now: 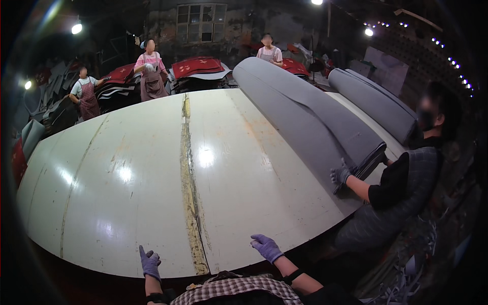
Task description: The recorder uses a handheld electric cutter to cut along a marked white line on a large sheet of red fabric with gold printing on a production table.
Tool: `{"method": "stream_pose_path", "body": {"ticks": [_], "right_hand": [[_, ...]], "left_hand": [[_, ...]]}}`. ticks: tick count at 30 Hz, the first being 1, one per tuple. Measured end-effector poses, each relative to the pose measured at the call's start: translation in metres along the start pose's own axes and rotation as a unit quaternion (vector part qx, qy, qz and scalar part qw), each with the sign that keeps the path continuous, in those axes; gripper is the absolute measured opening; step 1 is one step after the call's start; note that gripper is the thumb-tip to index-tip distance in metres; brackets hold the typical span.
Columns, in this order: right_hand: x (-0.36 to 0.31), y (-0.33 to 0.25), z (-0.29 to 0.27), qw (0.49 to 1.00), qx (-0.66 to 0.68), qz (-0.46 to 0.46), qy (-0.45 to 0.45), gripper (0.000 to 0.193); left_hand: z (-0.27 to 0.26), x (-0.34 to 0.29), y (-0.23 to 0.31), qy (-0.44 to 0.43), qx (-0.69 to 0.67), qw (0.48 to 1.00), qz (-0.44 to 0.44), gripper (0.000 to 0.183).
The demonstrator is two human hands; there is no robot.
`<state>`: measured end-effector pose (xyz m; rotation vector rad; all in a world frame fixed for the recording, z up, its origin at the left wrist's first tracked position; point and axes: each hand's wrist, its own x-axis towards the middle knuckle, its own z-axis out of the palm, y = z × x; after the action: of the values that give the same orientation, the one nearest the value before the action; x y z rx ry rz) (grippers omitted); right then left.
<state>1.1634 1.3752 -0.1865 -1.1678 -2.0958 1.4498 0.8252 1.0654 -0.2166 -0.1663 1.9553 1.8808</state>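
Note:
My left hand [150, 263], in a purple work glove, is over the near edge of a large pale table [152, 203], its fingers apart and holding nothing. My right hand [267, 248], gloved alike, is farther right over the same edge, fingers stretched out and empty. Between them a worn yellowish seam [189, 188] runs away across the tabletop. A thick roll of grey sheet material [305, 112] lies at the right, apart from my hands. At its near end a co-worker's grey-gloved hand [340, 174] presses on the layers.
A second grey roll [373, 101] lies farther right. The co-worker [406, 178] stands close at the table's right edge. Three people are along the far side, near stacks of red sheets [198, 66]. Scrap strips [401, 284] litter the floor at lower right.

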Motion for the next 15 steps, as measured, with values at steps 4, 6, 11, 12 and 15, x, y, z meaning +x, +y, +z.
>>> {"method": "stream_pose_path", "body": {"ticks": [4, 6, 11, 12, 15], "right_hand": [[-0.004, -0.006, -0.003, 1.000, -0.015, -0.006, -0.004, 0.036], [-0.006, -0.010, -0.004, 1.000, -0.024, -0.004, -0.004, 0.036], [-0.005, -0.012, -0.010, 1.000, -0.027, 0.009, -0.009, 0.037], [-0.003, -0.018, -0.011, 0.999, -0.032, -0.011, -0.004, 0.038], [-0.001, -0.023, -0.014, 1.000, -0.018, -0.024, 0.003, 0.039]], "left_hand": [[0.000, -0.006, 0.001, 0.002, 0.013, 1.000, -0.002, 0.091], [0.000, -0.008, 0.000, -0.001, 0.014, 1.000, 0.000, 0.091], [0.002, -0.017, 0.003, -0.002, 0.001, 1.000, -0.005, 0.091], [-0.003, -0.016, 0.001, 0.000, 0.003, 1.000, -0.006, 0.091], [-0.007, -0.014, -0.001, -0.008, 0.000, 1.000, -0.001, 0.091]]}}
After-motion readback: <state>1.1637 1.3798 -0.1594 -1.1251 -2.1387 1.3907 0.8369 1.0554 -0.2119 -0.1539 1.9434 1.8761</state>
